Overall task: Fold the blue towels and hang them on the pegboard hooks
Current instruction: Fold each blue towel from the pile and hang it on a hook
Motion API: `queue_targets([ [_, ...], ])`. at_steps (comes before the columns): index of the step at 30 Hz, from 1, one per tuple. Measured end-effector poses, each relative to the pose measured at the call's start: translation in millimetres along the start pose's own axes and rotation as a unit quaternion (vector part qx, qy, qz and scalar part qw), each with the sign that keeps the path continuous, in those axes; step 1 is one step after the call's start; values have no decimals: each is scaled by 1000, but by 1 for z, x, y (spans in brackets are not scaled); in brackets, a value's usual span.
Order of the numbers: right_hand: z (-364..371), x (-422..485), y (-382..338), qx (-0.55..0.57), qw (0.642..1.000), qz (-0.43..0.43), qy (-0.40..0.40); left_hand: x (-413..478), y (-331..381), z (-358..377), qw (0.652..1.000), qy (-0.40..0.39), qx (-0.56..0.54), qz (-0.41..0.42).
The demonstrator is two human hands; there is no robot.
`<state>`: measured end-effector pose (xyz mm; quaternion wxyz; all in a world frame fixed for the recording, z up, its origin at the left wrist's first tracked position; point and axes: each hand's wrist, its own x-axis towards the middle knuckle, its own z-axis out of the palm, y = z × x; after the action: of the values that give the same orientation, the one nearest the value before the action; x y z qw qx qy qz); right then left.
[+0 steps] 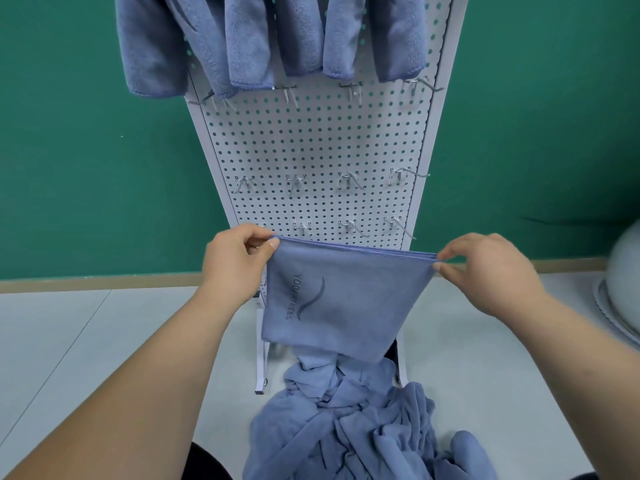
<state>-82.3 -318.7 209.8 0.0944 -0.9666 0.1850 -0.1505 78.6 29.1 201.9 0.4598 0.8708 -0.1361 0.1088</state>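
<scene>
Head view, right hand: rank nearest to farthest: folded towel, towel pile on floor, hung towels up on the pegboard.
1. folded towel: its top right corner is pinched by the right hand.
2. towel pile: on the floor, below and to the left of the hand.
3. hung towels: top of the pegboard, far above and to the left.

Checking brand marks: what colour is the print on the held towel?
Dark grey on the blue towel, in the head view.

towels (270,39) hang atop pegboard (311,140) | heap (353,427) on floor before it
</scene>
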Motion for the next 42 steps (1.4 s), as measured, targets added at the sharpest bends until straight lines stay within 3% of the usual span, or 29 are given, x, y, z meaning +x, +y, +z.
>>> queue_targets([
  [6,-15,1,-13,159,982,25,102,-3,-1,1,997,-17,77,14],
  [9,-22,-2,-18,190,972,-7,136,-3,-5,1,994,-33,108,11],
  [13,-20,-2,-15,83,983,-70,149,-4,-4,3,987,-37,155,31],
  [17,-14,-2,-13,26,992,-22,122,-7,3,5,984,-23,174,37],
  [20,-11,-1,-11,144,986,22,80,-7,8,5,991,-23,128,37],
  [22,-12,0,-12,259,961,59,74,-7,12,4,999,-33,38,2],
  [26,-19,1,-16,482,864,118,89,-10,29,0,973,-50,-211,-79],
  [31,-30,0,-26,615,768,156,89,-12,44,-4,916,-35,-371,-146],
  [37,-17,-7,-36,608,762,213,63,-18,36,9,925,0,-299,-235],
  [42,-1,-18,-58,593,779,205,6,-38,48,29,929,-66,-278,-235],
])
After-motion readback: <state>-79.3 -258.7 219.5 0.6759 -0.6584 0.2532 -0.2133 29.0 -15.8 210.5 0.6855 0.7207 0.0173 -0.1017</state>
